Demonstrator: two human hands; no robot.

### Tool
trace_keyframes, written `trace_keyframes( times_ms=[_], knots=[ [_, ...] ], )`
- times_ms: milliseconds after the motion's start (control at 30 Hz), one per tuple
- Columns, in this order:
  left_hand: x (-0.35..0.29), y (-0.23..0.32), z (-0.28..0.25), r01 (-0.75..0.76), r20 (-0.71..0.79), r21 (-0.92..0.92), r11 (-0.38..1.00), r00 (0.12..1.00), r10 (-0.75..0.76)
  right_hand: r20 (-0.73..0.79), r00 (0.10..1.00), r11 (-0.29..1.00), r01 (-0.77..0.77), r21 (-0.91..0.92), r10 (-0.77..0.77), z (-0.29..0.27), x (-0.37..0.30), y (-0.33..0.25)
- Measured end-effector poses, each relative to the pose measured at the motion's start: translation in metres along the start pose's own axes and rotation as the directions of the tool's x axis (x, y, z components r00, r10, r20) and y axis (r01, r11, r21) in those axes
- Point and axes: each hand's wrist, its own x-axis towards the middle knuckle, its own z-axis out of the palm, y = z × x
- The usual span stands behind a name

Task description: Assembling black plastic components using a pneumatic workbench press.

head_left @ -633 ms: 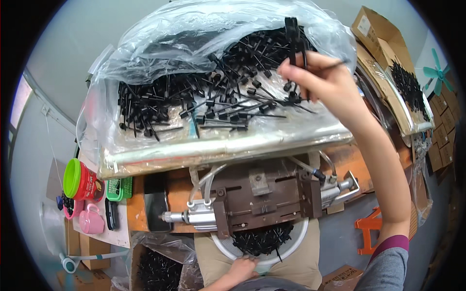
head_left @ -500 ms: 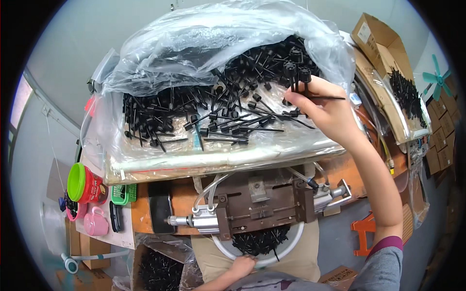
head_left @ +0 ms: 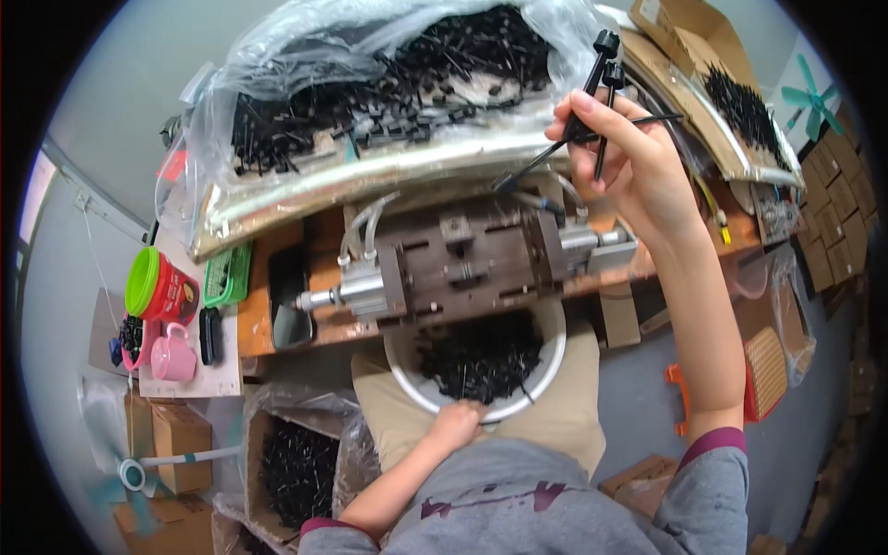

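Note:
Raised at the upper right, my right hand (head_left: 638,153) is closed around several thin black rods (head_left: 592,83) with wider ribbed heads. Two heads point up and one rod slants down left toward the metal fixture. My left hand (head_left: 456,424) lies low at the near rim of a white bucket (head_left: 398,375), fingers curled; what they hold, if anything, is hidden. Black pieces (head_left: 481,356) fill the bucket between my legs. In front of me stands a dark metal fixture (head_left: 462,264) with a silver cylinder on each side. Behind it, a plastic-lined tray (head_left: 370,171) bears a heap of black rods (head_left: 444,69).
At left are a red tub (head_left: 171,287) with a green rim, a pink cup (head_left: 173,356), a green basket (head_left: 227,275) and a dark phone (head_left: 289,287). A carton (head_left: 259,481) of black pieces stands lower left. Another box (head_left: 740,120) of rods sits far right.
My right hand has lifted the rods away from the heap, back and up over the fixture's right side. The view has tilted down, showing more of the bucket. My left hand stays at its rim.

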Motion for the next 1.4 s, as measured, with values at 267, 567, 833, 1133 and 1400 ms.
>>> trace_keyframes(
  times_ms=[267,567,833,1133,1400],
  knots=[
    [-0.02,-0.002,0.001,0.022,-0.174,-0.047,0.999,0.984,-0.03,0.037,0.99,0.985,-0.142,0.095,0.139,0.026,-0.069,0.021],
    [-0.017,0.081,-0.135,-0.131,-0.237,-0.942,0.308,0.911,-0.337,0.034,0.959,0.917,-0.279,0.285,0.281,0.026,-0.104,0.065],
    [-0.02,0.094,-0.217,-0.407,-0.568,-0.691,0.598,0.817,-0.1,0.118,0.939,0.868,-0.343,0.358,0.323,0.04,-0.104,0.084],
    [0.016,0.086,-0.218,-0.133,-0.721,-0.084,0.988,0.692,0.031,-0.277,0.959,0.995,0.036,-0.095,-0.062,0.025,-0.094,0.086],
    [0.05,0.071,-0.215,0.071,-0.599,0.266,0.961,0.793,0.108,-0.227,0.943,0.814,0.069,-0.577,-0.242,0.022,-0.104,0.094]
  ],
)
